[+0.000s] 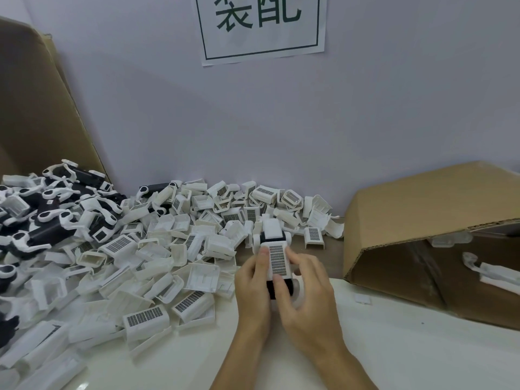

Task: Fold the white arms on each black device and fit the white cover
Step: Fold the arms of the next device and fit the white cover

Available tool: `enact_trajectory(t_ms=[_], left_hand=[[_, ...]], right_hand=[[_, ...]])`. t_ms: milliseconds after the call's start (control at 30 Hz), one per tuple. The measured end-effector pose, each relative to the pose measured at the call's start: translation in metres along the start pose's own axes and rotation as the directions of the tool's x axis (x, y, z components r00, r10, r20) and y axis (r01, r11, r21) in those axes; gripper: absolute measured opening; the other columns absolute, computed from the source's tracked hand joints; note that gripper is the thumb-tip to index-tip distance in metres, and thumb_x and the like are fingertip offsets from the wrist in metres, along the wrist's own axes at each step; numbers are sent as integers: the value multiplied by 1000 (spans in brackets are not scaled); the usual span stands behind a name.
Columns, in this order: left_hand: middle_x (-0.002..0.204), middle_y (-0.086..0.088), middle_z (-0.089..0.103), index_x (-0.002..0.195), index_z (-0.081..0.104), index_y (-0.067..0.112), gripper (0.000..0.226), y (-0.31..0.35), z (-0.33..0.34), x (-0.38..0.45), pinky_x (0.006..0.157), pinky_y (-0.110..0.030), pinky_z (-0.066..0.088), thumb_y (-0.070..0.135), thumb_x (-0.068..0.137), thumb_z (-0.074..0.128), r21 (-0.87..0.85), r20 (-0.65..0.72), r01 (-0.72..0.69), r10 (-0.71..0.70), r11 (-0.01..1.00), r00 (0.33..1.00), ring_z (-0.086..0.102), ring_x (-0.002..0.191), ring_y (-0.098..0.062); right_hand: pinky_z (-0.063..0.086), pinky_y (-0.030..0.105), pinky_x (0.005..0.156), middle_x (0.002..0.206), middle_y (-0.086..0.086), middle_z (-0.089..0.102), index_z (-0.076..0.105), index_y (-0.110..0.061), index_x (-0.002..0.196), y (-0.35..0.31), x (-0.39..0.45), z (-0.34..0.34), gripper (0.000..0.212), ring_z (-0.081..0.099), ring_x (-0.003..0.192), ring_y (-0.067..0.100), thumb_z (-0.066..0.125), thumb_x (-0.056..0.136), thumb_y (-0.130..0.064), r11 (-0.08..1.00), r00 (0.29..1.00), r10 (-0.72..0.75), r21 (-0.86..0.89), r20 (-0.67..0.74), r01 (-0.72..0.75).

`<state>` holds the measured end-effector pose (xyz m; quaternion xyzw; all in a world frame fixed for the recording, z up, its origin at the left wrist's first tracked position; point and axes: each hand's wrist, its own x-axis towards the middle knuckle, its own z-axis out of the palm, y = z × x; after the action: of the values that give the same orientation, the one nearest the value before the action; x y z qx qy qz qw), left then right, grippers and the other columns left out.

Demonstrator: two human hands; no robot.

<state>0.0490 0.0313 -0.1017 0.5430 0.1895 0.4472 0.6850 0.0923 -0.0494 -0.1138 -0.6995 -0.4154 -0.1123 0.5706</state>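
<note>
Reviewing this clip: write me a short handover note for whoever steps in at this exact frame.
Left hand and right hand both grip one black device, with a white cover on top, thumbs on it; seating can't be confirmed.
Loose covers heaped centre; unfinished devices piled far left.
Cardboard box on its side at right holds some white parts.
Left: check this cover, then the pile.

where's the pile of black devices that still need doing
In the head view, the pile of black devices lies at the far left of the table, against the leaning cardboard sheet, left of the heap of white covers.
</note>
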Motion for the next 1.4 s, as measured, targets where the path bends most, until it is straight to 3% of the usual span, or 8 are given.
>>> enact_trajectory(t_ms=[133,267,400,667,933,1067,1300,1400], left_hand=[[84,-8,76,92,75,11,40,2,4,4,63,-25,57,46,88,56,92,51,-9,4,996,999,72,74,-17],[93,-5,76,105,72,17,31,-1,14,-2,74,-31,57,43,95,58,166,241,-69,27,984,970,72,86,-18],[94,-6,75,109,71,17,28,-5,18,-5,76,-35,57,34,94,54,184,342,-139,69,973,937,72,89,-22],[80,-17,71,89,72,6,47,-6,22,-6,65,-41,52,49,94,55,225,136,-97,67,970,988,67,71,-28],[76,-25,68,83,71,1,43,-2,28,-11,63,-44,50,33,101,51,240,57,-44,31,970,998,62,65,-29],[75,-24,69,83,71,-1,43,-1,27,-10,66,-53,52,32,102,51,281,70,-66,48,957,996,64,72,-43],[82,-1,77,83,80,31,36,0,18,-1,69,-31,58,54,85,52,141,193,94,-120,986,974,74,77,-14],[90,-5,78,92,80,27,26,-1,10,3,82,-43,58,42,92,60,135,237,136,-165,981,957,74,89,-21]], right_hand=[[48,11,77,105,-13,70,63,-28,113,4,6,-2,27,64,100,5,56,90,-41,933,972,232,291,-35,-212],[56,22,73,101,7,77,76,-19,105,7,15,-14,37,73,96,19,61,87,-47,652,897,402,632,182,-420],[58,35,77,100,14,76,78,-21,101,8,21,-22,39,74,94,27,65,78,-50,506,842,496,716,214,-480],[59,32,75,98,14,76,78,-15,99,2,22,-21,37,74,95,27,64,83,-44,533,851,467,691,240,-488],[57,31,59,92,20,75,80,-8,96,2,25,-27,42,74,84,28,72,72,-41,470,810,524,704,264,-533],[58,30,58,88,21,75,80,-5,89,4,25,-27,40,73,77,25,72,72,-40,488,823,515,707,240,-512],[61,31,71,94,15,77,79,-11,100,2,23,-20,40,75,89,25,61,85,-43,547,851,460,674,253,-496],[60,35,83,99,12,77,75,-9,107,5,22,-21,32,73,97,25,59,91,-31,572,866,425,663,263,-483]])
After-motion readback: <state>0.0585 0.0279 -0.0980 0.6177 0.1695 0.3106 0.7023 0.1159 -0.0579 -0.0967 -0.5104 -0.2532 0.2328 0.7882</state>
